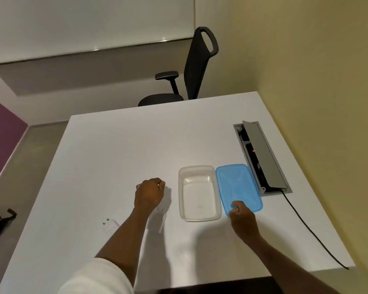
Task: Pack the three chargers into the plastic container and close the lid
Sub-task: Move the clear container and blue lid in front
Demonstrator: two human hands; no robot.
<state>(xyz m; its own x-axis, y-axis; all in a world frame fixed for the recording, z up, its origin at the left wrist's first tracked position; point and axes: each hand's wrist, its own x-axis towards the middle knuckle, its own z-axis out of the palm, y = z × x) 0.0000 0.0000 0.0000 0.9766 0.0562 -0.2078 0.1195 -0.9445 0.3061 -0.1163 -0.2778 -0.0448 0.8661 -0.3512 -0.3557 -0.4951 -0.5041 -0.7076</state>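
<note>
Left hand (150,193) closed on charger 1, mid-frame

Lift it clear, lower it flat into the empty plastic container (199,193) at centre-right; right hand (241,218) pinches the blue lid (238,185), steadying it.

Office meeting room: white table (119,149) with pop-up power box (261,158), swivel chair (191,66), whiteboard (83,24).

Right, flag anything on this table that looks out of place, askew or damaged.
Nothing looks damaged or spilled. The plastic container stands empty and upright, with the blue lid flat beside it. The only oddity is the desk's power box, whose flap stands open with a black cable trailing over the table edge.
</note>
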